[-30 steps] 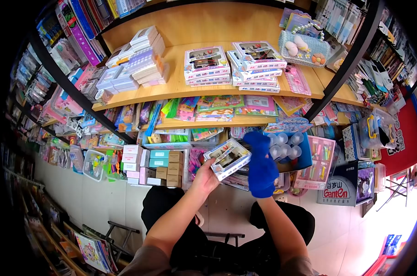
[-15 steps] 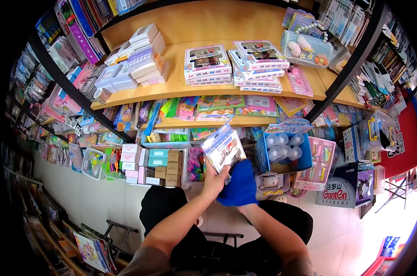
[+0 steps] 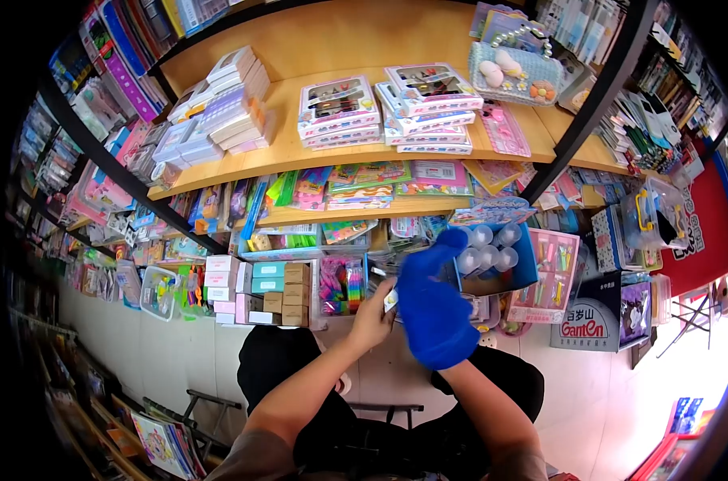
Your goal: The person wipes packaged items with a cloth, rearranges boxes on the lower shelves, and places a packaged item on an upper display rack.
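My left hand is bare and closed round a small boxed item, of which only a narrow white edge shows. My right hand is covered by a blue cloth or mitt, close beside the box on its right; the mitt hides much of the box and the fingers. On the wooden shelf above stand two stacks of similar window boxes, a left stack and a right stack.
Stacked white boxes and a knitted bag are on the shelf. Below are small cartons, a blue box of clear cups, a pink set and a Ganten carton. Black posts flank the shelf.
The box in my left hand has turned from face-up to edge-on. My blue-covered right hand has moved left from its earliest place, then up from beneath the box. The view has shifted slightly.
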Demonstrator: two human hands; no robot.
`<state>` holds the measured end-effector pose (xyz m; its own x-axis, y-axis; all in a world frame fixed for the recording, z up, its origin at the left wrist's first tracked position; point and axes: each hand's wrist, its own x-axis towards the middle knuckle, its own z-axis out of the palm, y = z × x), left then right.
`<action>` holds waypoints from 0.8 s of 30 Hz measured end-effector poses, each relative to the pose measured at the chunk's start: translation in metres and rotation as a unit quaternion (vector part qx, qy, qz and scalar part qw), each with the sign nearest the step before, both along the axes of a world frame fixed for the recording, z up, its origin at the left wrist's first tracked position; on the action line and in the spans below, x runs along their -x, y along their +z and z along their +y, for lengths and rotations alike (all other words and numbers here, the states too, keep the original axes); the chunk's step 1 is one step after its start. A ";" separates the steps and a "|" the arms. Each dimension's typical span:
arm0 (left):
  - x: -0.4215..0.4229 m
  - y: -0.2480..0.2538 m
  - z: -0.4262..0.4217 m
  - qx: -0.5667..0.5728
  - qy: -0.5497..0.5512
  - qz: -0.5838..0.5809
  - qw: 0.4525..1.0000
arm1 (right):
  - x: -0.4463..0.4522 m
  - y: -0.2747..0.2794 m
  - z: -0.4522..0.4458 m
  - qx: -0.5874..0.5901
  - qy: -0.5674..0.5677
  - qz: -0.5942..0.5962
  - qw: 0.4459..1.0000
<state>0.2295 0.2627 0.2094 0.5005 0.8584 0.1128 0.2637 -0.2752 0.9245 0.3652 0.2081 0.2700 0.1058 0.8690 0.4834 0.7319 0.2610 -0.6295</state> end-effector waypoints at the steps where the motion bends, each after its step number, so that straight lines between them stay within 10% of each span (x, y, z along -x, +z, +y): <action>1: 0.001 -0.048 0.005 -0.132 -0.013 -0.041 0.990 | -0.001 -0.022 0.016 -0.082 0.073 0.070 0.991; 4: 0.002 -0.018 -0.007 0.054 0.003 -0.017 0.998 | -0.002 -0.009 0.014 0.056 0.012 -0.052 0.997; 9: 0.003 -0.003 -0.011 -0.015 -0.004 -0.013 1.000 | -0.025 -0.007 0.021 -0.046 -0.053 0.113 0.991; 24: 0.010 -0.004 -0.008 0.142 -0.040 -0.033 0.988 | -0.009 0.010 0.016 0.042 -0.021 -0.084 0.995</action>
